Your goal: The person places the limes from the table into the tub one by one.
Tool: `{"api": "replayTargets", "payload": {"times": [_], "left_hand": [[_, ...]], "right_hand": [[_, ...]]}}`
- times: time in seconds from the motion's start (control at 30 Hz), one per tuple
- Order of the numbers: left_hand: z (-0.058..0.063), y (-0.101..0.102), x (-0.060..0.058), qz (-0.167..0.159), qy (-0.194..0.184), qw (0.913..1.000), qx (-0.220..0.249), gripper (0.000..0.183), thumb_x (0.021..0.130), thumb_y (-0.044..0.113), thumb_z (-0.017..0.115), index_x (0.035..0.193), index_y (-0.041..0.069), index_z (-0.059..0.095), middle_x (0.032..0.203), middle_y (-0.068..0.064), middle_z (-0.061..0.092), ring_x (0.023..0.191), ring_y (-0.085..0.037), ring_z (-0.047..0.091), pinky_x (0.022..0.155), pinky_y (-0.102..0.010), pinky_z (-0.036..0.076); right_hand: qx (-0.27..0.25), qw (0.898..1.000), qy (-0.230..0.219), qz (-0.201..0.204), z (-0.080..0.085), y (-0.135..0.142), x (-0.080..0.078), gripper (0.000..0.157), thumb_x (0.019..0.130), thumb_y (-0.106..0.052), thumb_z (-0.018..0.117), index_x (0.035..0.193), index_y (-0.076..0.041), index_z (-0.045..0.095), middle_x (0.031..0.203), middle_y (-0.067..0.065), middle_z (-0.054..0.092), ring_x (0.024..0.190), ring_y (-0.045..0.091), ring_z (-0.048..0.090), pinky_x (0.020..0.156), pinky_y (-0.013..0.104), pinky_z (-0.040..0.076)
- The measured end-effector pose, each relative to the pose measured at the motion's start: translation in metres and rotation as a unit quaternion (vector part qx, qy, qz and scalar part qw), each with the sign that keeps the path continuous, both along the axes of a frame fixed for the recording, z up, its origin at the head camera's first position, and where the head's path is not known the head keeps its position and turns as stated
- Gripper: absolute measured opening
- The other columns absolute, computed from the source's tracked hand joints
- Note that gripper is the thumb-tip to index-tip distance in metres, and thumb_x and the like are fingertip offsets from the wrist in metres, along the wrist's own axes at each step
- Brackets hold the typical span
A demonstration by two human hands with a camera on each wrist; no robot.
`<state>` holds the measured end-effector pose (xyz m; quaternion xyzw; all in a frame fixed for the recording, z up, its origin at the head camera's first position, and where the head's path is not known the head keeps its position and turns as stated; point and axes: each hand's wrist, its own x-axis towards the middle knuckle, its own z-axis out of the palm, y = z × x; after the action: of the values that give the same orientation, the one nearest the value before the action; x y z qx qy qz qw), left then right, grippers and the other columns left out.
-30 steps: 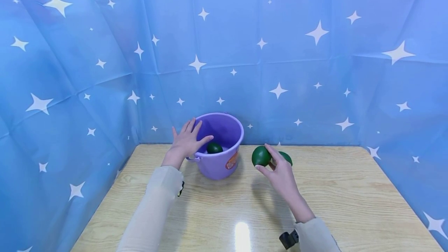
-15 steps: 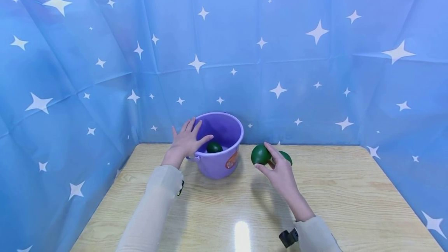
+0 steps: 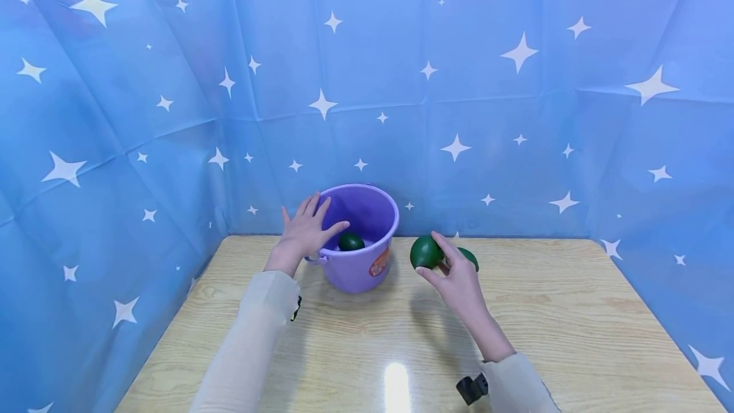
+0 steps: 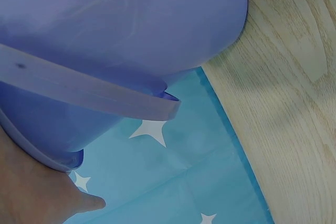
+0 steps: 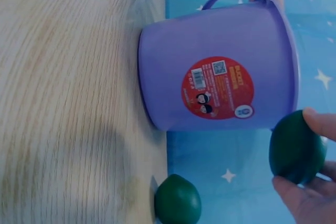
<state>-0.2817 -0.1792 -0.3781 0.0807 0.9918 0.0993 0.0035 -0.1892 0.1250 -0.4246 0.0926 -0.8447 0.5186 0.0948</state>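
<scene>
Between the thumb and fingers of my right hand (image 3: 461, 285) is a smooth dark green lime-like fruit (image 3: 425, 252), held above the table to the right of the purple bucket (image 3: 358, 273). My left hand (image 3: 302, 234) lies at the bucket's left rim, fingers spread and fairly straight, thumb reaching over the opening. Inside the bucket rests one green fruit (image 3: 351, 241). Another green fruit (image 3: 470, 258) is on the table behind my right hand, partly hidden by it in the head view; the right wrist view shows this table fruit (image 5: 177, 200) with a slightly pointed end.
The bucket stands upright near the back edge of the light wooden table (image 3: 562, 324). Its handle (image 4: 89, 90) hangs down on the left-hand side, and a red round label (image 5: 218, 87) faces right. A blue curtain (image 3: 482, 94) with white stars encloses the back and sides.
My right hand has drifted very slightly left and up with the green fruit in it. The left hand and the bucket stay as they were.
</scene>
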Motion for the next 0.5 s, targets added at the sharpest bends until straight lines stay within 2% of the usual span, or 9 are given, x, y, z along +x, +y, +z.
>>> {"api": "replayTargets", "payload": {"times": [0.33,0.5], "left_hand": [[-0.0004,0.0001,-0.0005,0.001,0.0,1.0,0.002,0.091,0.092,0.079,0.03,0.162,0.023,0.012,0.17,-0.007,0.003,0.158,-0.032,0.003,0.118,-0.071,-0.01],[0.0002,0.0007,0.0001,0.003,0.003,1.0,0.001,0.091,0.092,0.079,0.031,0.162,0.023,0.013,0.17,-0.007,0.004,0.157,-0.033,0.005,0.118,-0.072,-0.009]], "right_hand": [[-0.009,1.0,-0.002,0.006,0.0012,0.0004,-0.0003,0.076,0.088,-0.011,0.076,0.153,-0.006,0.038,0.159,0.02,0.036,0.142,0.04,0.043,0.103,0.043,0.05],[-0.009,1.0,0.004,0.005,0.0022,-0.0006,0.0003,0.075,0.088,-0.013,0.076,0.153,-0.006,0.038,0.158,0.02,0.037,0.141,0.04,0.044,0.103,0.046,0.05]]}}
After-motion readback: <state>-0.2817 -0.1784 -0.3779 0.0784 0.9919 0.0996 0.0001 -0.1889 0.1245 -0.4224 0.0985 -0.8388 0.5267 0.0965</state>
